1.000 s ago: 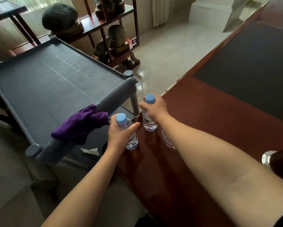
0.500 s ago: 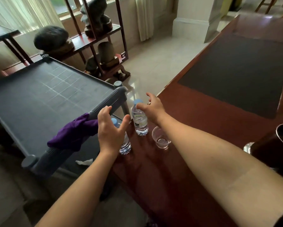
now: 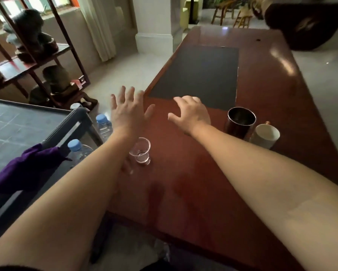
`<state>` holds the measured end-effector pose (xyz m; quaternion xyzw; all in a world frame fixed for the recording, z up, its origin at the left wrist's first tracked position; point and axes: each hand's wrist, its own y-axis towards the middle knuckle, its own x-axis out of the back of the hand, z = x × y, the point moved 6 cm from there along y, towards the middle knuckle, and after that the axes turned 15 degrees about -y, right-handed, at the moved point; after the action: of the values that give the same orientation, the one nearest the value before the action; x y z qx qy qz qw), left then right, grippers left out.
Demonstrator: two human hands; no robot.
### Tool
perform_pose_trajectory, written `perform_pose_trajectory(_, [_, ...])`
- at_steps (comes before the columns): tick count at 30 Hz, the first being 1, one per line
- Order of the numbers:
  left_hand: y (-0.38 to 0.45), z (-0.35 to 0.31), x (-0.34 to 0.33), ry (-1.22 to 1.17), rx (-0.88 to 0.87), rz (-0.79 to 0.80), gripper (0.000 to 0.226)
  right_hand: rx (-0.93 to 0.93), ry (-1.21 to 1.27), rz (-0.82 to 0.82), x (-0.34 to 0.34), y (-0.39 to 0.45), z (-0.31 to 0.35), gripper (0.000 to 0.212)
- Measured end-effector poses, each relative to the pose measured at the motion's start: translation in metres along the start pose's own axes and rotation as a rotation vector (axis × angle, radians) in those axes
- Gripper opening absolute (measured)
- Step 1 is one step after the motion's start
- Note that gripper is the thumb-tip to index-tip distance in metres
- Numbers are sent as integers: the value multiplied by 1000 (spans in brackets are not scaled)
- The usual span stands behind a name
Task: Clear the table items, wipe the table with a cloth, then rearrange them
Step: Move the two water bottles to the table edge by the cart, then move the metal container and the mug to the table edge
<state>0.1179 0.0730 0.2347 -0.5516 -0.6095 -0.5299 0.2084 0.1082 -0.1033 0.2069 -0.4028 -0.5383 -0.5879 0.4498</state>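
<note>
Head view: left hand (image 3: 128, 112) and right hand (image 3: 191, 114) fingers spread wide, empty, beyond clear empty cup (image 3: 140, 150)

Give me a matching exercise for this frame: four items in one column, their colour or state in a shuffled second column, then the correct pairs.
Items:
1. cloth
2. small cup
3. mug
4. left hand

Descriptions:
A. white, beside the dark metal cylinder
B. purple, draped over the cart rail
C. open, fingers spread, holding nothing
D. clear, upright on the table

Pairs: 1-B, 2-D, 3-A, 4-C
</note>
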Motion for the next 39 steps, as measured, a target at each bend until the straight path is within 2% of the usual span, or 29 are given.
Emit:
perform_pose_trajectory(3, [3, -46, -24, 10, -97, 86, 66, -31, -192, -49, 15, -28, -39, 62])
perform_pose_trajectory(6, [0, -88, -49, 0, -189, 151, 75, -143, -282, -56, 29, -56, -85, 63])
perform_pose_trajectory(12, [-1, -157, -96, -36, -340, 280, 80, -424, -349, -63, 57, -105, -168, 64])
perform_pose_trajectory(21, [-4, -203, -151, -137, -462, 368, 86, -706, -361, -63, 54, -153, -225, 59])
perform_pose_trajectory(24, [-5, -205, -175, -319, -358, 456, 99, -751, -308, -9, 36, -160, -241, 68])
perform_pose_trajectory(27, [-5, -202, -206, -737, -83, 616, 113, -828, -129, 28, 8, -161, -260, 84])
perform_pose_trajectory(31, [4, -193, -241, -1009, 121, 606, 112, -966, 103, 95, -40, -154, -289, 106])
perform_pose_trajectory(33, [10, -188, -258, -1072, 205, 595, 124, -996, 201, 109, -63, -146, -300, 115])
perform_pose_trajectory(36, [18, -185, -278, -1173, 223, 580, 138, -1017, 277, 113, -90, -130, -317, 123])
perform_pose_trajectory(39, [21, -185, -294, -1276, 194, 590, 134, -1036, 315, 100, -109, -114, -330, 130])
